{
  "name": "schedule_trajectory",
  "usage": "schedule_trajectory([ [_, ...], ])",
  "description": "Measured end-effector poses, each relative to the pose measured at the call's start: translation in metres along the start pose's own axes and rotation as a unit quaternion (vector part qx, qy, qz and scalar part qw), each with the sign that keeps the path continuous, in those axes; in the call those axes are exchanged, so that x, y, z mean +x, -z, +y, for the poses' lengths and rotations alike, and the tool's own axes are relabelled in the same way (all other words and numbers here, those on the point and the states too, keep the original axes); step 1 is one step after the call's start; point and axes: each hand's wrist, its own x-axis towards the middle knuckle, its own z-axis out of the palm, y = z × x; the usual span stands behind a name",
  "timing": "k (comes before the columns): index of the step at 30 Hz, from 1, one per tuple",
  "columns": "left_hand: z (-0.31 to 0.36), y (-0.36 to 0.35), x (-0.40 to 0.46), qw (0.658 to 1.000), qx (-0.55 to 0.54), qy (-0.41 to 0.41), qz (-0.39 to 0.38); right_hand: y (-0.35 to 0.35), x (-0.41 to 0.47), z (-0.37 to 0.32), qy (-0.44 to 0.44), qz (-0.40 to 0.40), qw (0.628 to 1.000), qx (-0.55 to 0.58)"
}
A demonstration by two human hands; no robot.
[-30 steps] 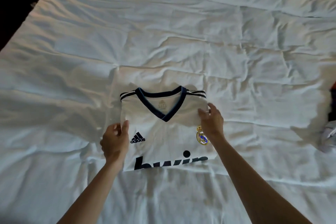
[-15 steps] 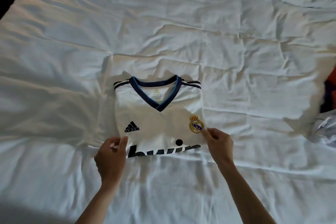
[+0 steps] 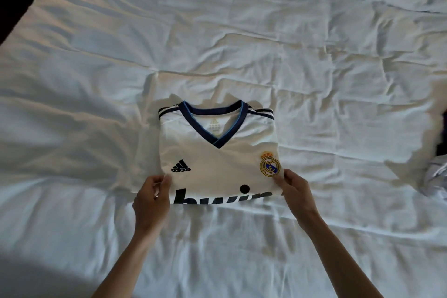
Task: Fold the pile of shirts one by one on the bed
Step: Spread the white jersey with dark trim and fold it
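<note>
Shirt (image 3: 217, 152) is pinched at its near corners by the left hand (image 3: 152, 198) and the right hand (image 3: 296, 191). It lies folded between them on the bed (image 3: 96, 80). Both hands have been slid down from its sides, so this fold looks done.

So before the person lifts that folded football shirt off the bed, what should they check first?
1. Left hand grips the near left corner of the white football shirt: ok.
2. Right hand pinches the near right corner, just below the club crest: ok.
3. Shirt folded into a neat rectangle, navy V-collar facing up: ok.
4. Sleeves tucked out of sight underneath: ok, none stick out.
5. Layers underneath caught in both grips: cannot tell.
6. Next shirts waiting at the right edge: cannot tell, only a sliver of fabric shows.
</note>
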Motion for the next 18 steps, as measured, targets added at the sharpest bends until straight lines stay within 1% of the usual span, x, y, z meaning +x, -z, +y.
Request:
schedule_trajectory([
  [2,0.005,0.005,0.002,0.999,-0.036,-0.021,-0.011,0.005,0.0,-0.001,0.019,-0.002,1.0,0.018],
  [4,0.007,0.009,0.001,0.999,-0.036,-0.029,0.0,0.008,0.002,0.002,0.02,0.002,1.0,0.005],
  [6,-0.002,0.01,-0.001,0.999,0.027,-0.016,0.01,0.009,0.003,0.011,0.003,0.005,0.999,-0.048],
  [8,-0.009,0.008,-0.004,0.996,0.085,0.019,-0.018,0.004,0.004,0.02,-0.019,0.015,0.992,-0.126],
  [10,-0.004,0.005,-0.006,0.989,0.13,0.062,-0.024,-0.004,0.005,0.022,-0.025,0.067,0.979,-0.189],
  [11,0.002,0.003,-0.006,0.984,0.167,0.066,-0.001,-0.009,0.007,0.021,-0.003,0.112,0.969,-0.221],
  [13,0.016,-0.002,-0.002,0.969,0.235,0.014,0.07,-0.023,0.006,0.014,0.092,0.203,0.927,-0.303],
  [14,0.021,-0.007,0.0,0.964,0.245,-0.035,0.097,-0.032,0.006,0.01,0.156,0.222,0.902,-0.335],
  [15,0.025,-0.016,0.003,0.958,0.252,-0.088,0.107,-0.042,0.006,0.005,0.214,0.206,0.884,-0.362],
  [16,0.028,-0.027,0.006,0.949,0.267,-0.136,0.095,-0.054,0.007,0.004,0.259,0.158,0.868,-0.393],
  [18,0.026,-0.055,0.011,0.924,0.318,-0.212,0.03,-0.075,0.016,0.014,0.311,0.045,0.83,-0.461],
])
